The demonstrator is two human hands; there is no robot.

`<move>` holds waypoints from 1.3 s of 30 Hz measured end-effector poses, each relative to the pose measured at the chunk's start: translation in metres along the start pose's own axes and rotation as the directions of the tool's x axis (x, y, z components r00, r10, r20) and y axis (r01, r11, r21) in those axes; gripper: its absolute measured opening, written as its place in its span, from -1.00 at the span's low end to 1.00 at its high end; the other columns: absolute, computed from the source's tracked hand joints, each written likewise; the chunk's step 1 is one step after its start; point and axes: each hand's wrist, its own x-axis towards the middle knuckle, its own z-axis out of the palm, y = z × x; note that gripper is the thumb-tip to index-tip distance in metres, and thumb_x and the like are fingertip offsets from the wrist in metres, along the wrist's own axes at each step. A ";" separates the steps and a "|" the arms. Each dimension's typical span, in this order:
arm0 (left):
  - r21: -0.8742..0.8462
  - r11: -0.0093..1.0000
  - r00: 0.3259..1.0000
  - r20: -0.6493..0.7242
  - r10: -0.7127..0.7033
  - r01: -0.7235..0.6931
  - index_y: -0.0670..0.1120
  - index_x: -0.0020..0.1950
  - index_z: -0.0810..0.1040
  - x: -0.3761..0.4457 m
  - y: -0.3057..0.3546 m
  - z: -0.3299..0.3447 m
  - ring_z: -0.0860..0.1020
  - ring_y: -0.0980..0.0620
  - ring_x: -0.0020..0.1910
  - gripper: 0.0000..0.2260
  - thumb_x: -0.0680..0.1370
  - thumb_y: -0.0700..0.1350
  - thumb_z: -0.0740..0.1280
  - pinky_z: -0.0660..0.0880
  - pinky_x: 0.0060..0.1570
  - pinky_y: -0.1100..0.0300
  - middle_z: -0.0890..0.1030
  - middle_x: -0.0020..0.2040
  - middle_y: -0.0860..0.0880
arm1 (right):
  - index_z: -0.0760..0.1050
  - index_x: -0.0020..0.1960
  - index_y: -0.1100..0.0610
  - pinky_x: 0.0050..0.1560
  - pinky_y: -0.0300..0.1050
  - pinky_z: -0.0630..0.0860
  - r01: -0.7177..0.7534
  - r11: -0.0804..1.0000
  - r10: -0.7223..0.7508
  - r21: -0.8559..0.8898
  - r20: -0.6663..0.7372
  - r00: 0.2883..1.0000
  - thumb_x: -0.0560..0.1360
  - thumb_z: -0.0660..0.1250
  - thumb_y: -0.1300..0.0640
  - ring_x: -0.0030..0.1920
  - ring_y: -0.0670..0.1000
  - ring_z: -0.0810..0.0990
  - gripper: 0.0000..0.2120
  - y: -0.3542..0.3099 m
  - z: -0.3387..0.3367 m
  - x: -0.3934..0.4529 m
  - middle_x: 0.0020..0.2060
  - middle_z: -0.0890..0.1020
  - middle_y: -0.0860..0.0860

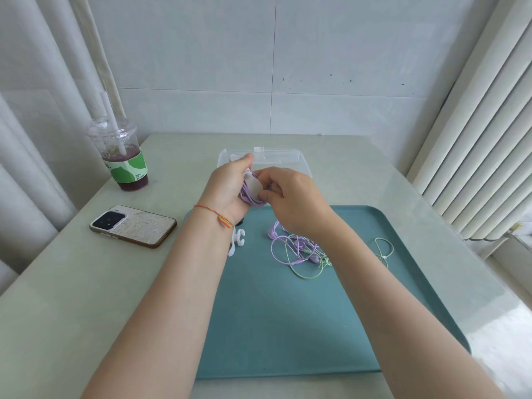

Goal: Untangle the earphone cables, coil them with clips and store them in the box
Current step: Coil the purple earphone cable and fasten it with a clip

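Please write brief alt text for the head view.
Above a teal tray, the left hand holds a coiled purple cable while the right hand pinches a white clip onto it. More tangled earphones lie on the tray.

Head-worn wide view, facing forward and down, close over tray point(403, 283)

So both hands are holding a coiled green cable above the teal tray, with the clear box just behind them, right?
Not quite: the coiled cable gripped by the left hand and right hand is purple, not green. The head view shows it. The rest stands: they hold it above the teal tray, with the clear box just behind.
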 end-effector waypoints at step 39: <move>0.010 0.976 0.832 0.523 0.181 -0.219 -0.20 0.29 0.41 0.012 -0.002 -0.024 0.51 -0.12 -0.21 -0.51 0.36 -0.25 0.36 0.48 -0.13 0.07 0.55 -0.05 -0.09 | 0.43 -0.03 0.25 -0.46 -0.25 0.21 -0.197 0.771 0.078 0.606 0.217 0.973 0.61 0.19 0.28 -0.48 -0.07 0.28 -0.93 -0.002 -0.039 -0.008 -0.24 0.51 0.16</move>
